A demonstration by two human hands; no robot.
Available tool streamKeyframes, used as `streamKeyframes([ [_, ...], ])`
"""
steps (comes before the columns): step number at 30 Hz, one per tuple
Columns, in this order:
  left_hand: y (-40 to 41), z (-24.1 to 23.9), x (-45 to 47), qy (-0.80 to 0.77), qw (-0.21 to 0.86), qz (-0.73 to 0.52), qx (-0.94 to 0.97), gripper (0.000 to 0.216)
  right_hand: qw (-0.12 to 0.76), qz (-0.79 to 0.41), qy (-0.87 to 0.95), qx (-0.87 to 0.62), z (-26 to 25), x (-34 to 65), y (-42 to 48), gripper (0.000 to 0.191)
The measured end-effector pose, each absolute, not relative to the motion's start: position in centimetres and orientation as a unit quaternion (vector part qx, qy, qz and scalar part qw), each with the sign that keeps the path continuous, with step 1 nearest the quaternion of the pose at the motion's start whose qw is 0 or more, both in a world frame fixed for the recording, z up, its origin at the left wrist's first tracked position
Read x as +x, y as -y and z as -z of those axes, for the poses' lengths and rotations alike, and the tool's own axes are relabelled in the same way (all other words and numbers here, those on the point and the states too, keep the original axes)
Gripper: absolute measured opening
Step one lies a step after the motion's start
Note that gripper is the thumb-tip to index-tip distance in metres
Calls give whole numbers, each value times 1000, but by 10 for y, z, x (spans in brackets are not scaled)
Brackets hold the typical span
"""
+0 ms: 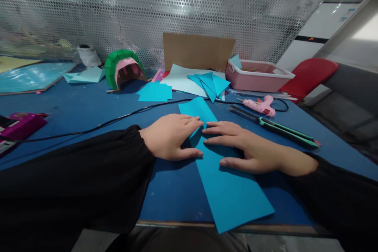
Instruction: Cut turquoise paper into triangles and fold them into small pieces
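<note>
Blue paper strip: right in front of you, lengthwise on the surface, near corner poking past the edge.
Left hand: spread out, fingers resting over the strip's left side, not gripping anything.
Right hand: same deal, loose and splayed over the right side, no pinch.
Strip progress: looks early on this one tbh; far end seems curled, can't tell if that's a real crease. Near half looks flat and unfolded, so I'd call that part undone.
Pointed blue pieces: look already shaped, piled on a pale sheet beyond your strip.
Glue gun: lying off to your right, nobody's holding it.
</note>
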State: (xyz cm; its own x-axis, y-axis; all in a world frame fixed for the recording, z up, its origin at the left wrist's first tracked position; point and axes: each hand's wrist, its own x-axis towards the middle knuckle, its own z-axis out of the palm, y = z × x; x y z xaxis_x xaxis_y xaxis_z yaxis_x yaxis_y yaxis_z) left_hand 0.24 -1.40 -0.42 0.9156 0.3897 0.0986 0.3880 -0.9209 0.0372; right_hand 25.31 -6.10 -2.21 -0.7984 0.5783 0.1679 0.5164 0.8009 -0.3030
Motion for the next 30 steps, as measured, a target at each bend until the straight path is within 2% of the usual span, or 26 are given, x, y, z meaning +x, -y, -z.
streamKeyframes([
  [18,15,3,4,-202,9,-43,978,61,125,-119,943,-286,22,253,61,50],
  [23,16,2,3,-221,10,-39,974,46,123,-113,945,-282,23,253,62,51],
  [30,14,4,4,-261,-4,-55,964,38,123,-116,945,-280,20,251,63,51],
])
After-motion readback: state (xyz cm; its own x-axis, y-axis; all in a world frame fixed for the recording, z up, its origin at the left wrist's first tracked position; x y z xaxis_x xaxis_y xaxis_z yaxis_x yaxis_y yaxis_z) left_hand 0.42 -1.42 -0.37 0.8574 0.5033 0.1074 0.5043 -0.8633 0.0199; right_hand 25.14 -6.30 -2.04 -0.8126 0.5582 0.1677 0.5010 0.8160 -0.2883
